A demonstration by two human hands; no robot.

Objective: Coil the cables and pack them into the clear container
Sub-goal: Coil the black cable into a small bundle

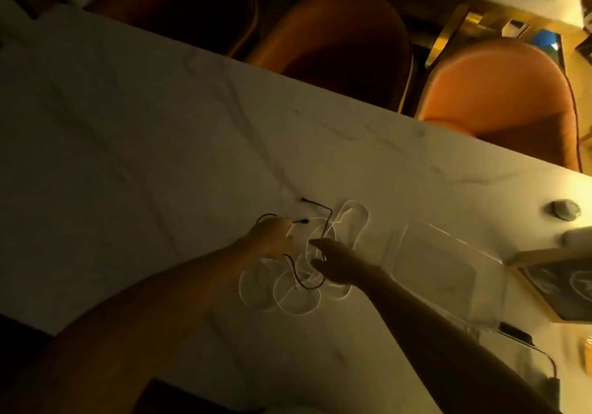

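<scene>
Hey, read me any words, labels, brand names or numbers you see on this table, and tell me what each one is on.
Nothing here reads clearly.
Framed chalkboard at the right edge: white chalk marks, too blurred and cut off to read.
Clear container: no label visible.
White cable and black cable: no printing visible.
Small round grey object: no readable marking.

One head-worn view, tilted down over the table

We look from above and behind our own forearms, forward and down across the marble table (134, 144), the frame rolled so its far edge slants; the orange chairs (499, 93) sit beyond, and the hands lie mid-frame at arm's reach.
</scene>
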